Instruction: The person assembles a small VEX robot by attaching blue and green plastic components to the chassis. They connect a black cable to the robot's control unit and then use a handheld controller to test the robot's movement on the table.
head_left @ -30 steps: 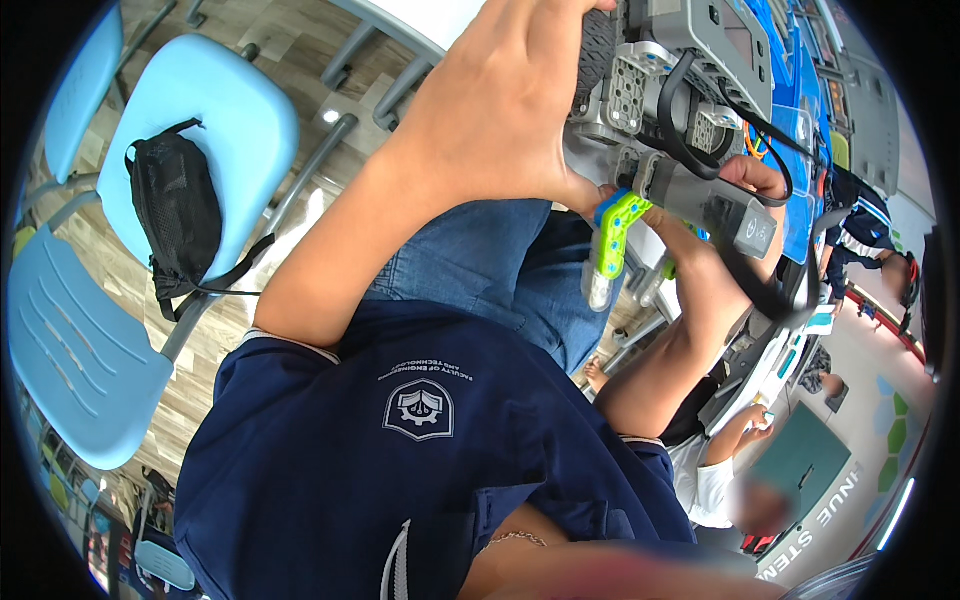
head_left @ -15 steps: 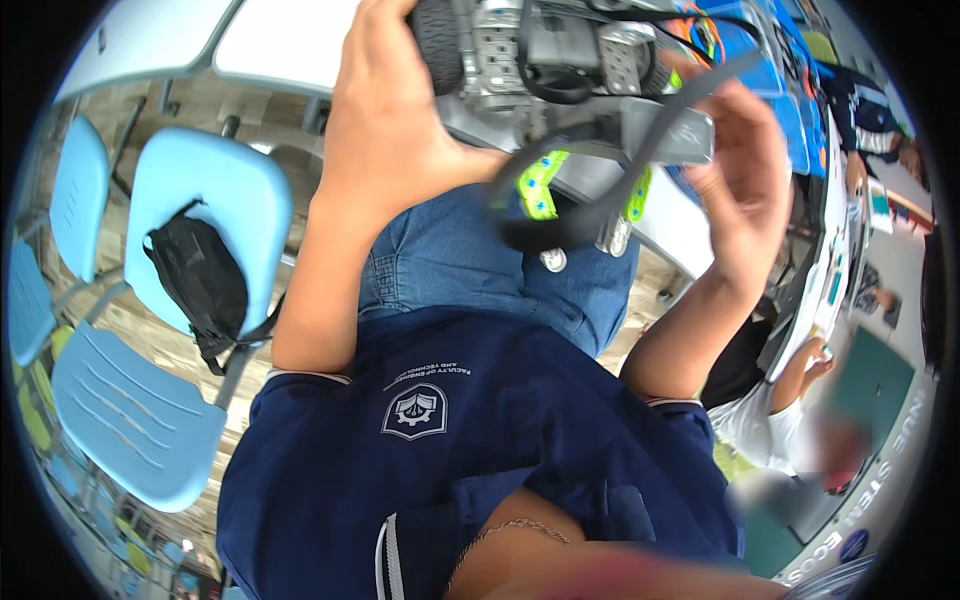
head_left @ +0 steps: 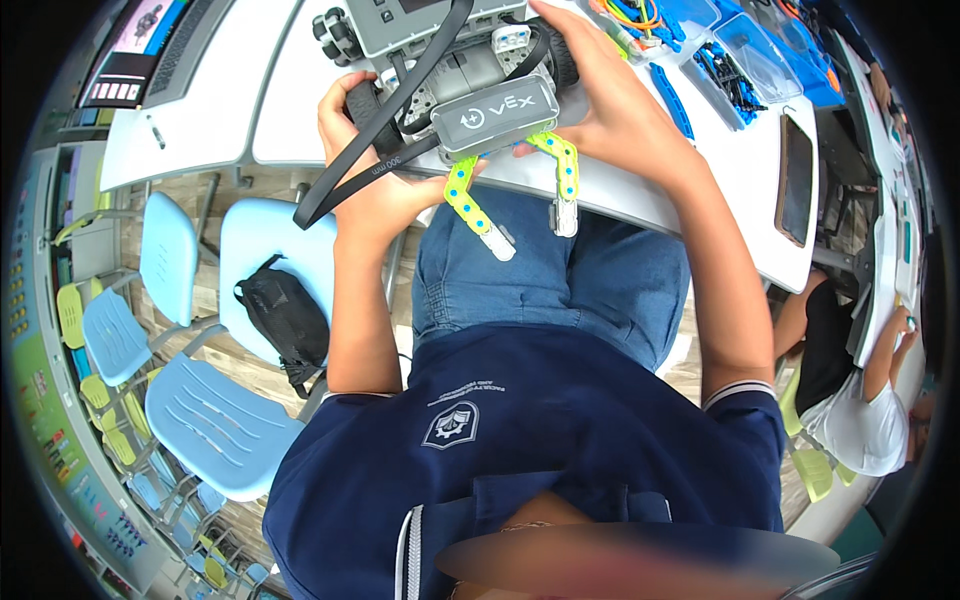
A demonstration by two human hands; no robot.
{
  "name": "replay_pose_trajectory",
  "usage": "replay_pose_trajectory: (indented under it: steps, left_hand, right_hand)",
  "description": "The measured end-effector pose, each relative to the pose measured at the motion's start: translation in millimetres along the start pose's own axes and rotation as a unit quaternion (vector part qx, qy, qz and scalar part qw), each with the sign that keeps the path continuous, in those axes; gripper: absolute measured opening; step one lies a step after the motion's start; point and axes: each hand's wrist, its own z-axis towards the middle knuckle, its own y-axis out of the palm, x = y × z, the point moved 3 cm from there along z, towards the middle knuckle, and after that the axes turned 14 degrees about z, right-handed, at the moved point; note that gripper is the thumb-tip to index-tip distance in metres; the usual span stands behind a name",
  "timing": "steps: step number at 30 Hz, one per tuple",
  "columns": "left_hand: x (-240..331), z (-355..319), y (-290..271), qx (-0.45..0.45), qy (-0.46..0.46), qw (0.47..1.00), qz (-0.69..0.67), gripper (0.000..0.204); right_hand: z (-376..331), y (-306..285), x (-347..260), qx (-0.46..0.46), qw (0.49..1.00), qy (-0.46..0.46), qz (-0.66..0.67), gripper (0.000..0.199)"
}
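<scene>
A grey wheeled toy robot (head_left: 462,70) is held between my two hands at the table's near edge. My left hand (head_left: 375,195) is closed round its left side by the black wheel. My right hand (head_left: 630,120) grips the other side, fingers partly hidden by the wheel and body. A grey box-shaped module (head_left: 497,115) faces me. Below it two yellow-green claw arms (head_left: 566,175) with pale tips hang over my lap. A flat black cable (head_left: 350,185) loops out past my left wrist. The robot's top is cut off by the view's edge.
Right of the robot, blue bins (head_left: 765,60) hold small parts, and a blue curved piece (head_left: 672,100) lies nearby. A dark phone (head_left: 795,180) rests near the table's right edge. A laptop (head_left: 150,50) stands far left. Blue chairs (head_left: 220,430), one bearing a black bag (head_left: 285,315), stand left.
My right hand has gone from beside the grey module to the robot's right side. The blurred cable loop now hangs to the left. The whole view has shifted, bringing in the laptop and phone.
</scene>
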Motion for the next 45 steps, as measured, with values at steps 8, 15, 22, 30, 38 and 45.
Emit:
replay_pose_trajectory:
  steps: [8, 15, 22, 30, 38, 45]
  left_hand:
    - [1, -1, 3, 0.006, -0.019, 1.0, -0.012, 0.119]
    - [0, -1, 5, 0.01, -0.013, 1.0, 0.001, 0.119]
    - [0, -3, 7, 0.008, -0.042, 0.999, -0.028, 0.117]
    - [-2, -6, 8, 0.002, -0.066, 0.996, -0.065, 0.12]
    - [-2, -9, 11, 0.012, -0.051, 0.997, -0.058, 0.12]
    - [6, -7, 7, 0.023, -0.026, 0.999, -0.011, 0.115]
  right_hand:
    - [1, 0, 18, -0.017, 1.0, -0.02, 0.01, 0.095]
    - [4, -1, 15, -0.011, 1.0, -0.022, 0.008, 0.09]
    - [3, 0, 17, -0.001, 0.999, -0.025, 0.033, 0.086]
    - [3, 3, 15, -0.05, 0.997, -0.043, 0.038, 0.119]
    - [0, 3, 18, -0.058, 0.996, -0.045, 0.05, 0.12]
    - [0, 0, 15, -0.042, 0.993, -0.053, 0.092, 0.112]
